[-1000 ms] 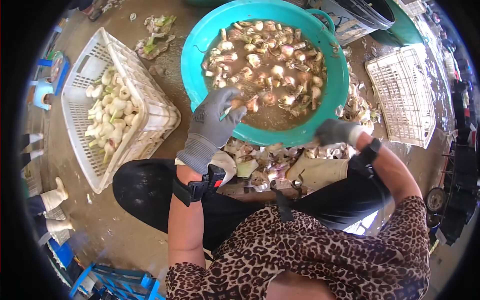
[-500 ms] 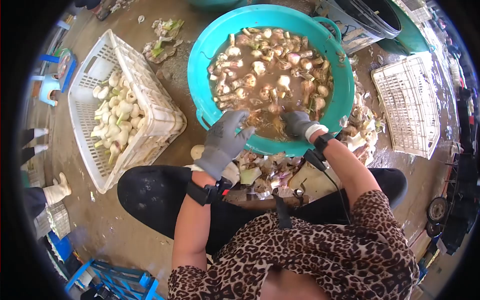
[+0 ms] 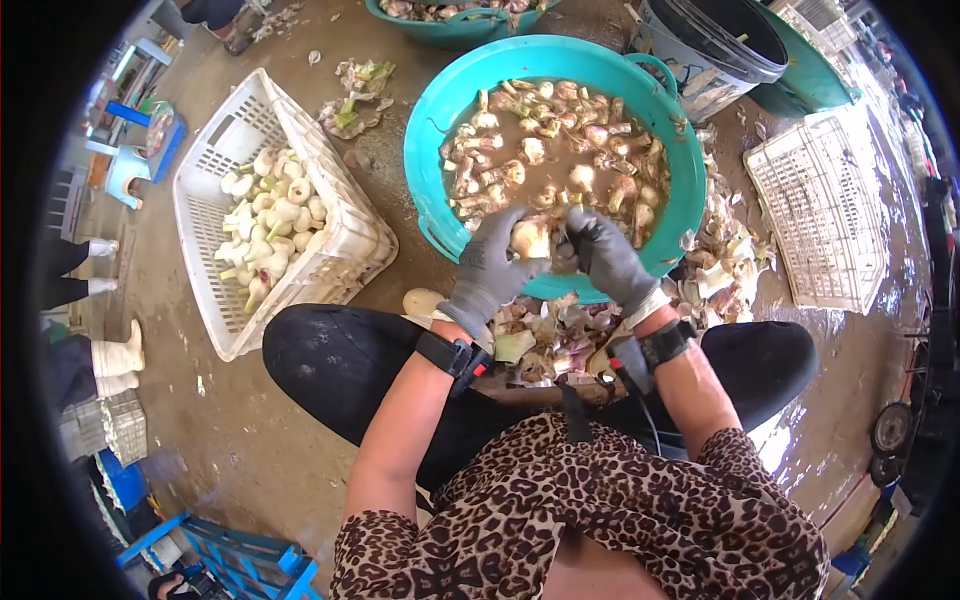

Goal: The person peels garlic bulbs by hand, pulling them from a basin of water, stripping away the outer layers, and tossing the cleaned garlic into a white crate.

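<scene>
My gloved left hand (image 3: pixel 492 262) is closed around a garlic bulb (image 3: pixel 531 239), its pale side facing me, over the near rim of a turquoise tub (image 3: pixel 425 170). Close against the bulb's right side is my gloved right hand (image 3: pixel 608 258), with fingers curled in a pinch; what lies between its fingertips is hidden. Muddy water fills the tub, and many unpeeled garlic bulbs (image 3: pixel 582 177) with stems float in it.
To the left stands a white crate (image 3: pixel 215 310) holding peeled garlic (image 3: pixel 275 225). Garlic skins (image 3: pixel 725 270) are heaped right of the tub and below it. An upturned white crate (image 3: pixel 815 220), a bucket (image 3: pixel 690 85) and another turquoise tub (image 3: pixel 470 30) stand farther out.
My hands have come up out of the tub and together, and a garlic bulb now shows between them. The view has shifted so the tub sits lower and farther right.
</scene>
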`<state>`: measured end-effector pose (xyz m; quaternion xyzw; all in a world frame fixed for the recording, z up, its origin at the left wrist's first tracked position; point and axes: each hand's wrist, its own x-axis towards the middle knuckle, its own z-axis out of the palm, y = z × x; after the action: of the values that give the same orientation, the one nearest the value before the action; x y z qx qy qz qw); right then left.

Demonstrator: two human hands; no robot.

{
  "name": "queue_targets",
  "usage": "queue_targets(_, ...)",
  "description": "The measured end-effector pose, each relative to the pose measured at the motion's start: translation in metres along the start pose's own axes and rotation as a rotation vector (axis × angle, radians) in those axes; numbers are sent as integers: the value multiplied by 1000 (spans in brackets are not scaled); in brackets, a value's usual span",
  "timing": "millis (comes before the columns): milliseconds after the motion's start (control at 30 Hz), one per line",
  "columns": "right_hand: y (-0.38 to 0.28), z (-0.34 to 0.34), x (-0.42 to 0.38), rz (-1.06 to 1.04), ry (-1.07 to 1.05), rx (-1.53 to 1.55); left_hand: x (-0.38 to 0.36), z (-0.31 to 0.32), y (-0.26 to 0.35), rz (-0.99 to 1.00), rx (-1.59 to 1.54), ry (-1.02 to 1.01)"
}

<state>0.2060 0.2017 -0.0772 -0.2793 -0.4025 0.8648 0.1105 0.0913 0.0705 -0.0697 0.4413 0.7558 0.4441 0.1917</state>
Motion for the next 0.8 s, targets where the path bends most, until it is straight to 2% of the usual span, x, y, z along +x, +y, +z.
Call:
queue_targets(33,-3,14,-6,-25,72,-211,-1,0,6,69,75,35)
queue_targets(67,1,25,-9,-83,121,-231,-3,0,11,76,81,35)
queue_targets(133,5,27,-8,-56,198,-263,-8,0,19,-5,141,0)
queue_targets(267,4,27,-11,-5,160,-268,-16,-1,23,-137,92,2)
queue_targets(333,2,26,-17,-16,61,-276,-18,3,10,-90,16,47)
queue_targets(400,5,22,-16,-16,53,-241,-21,6,-3,-47,-61,91)
queue_targets(467,5,21,-15,-17,46,-206,-20,4,-3,-255,-364,-50)
queue_targets(500,5,21,-15,-19,32,-176,-20,4,-5,-254,-365,-48)
queue_targets(567,3,20,-15,-21,19,-148,-20,4,-10,-341,-795,-36)
queue_targets(600,3,20,-16,-48,8,-270,-19,2,-14,-341,-798,-33)
queue_targets(667,6,20,-16,-70,-8,-396,-19,-2,-18,-596,-1108,-106)
queue_targets(733,16,18,-11,-237,27,-498,-19,-3,-17,-629,-1191,-100)
queue_targets(800,19,13,-8,-229,16,-526,-18,-3,-16,-691,-1353,-99)
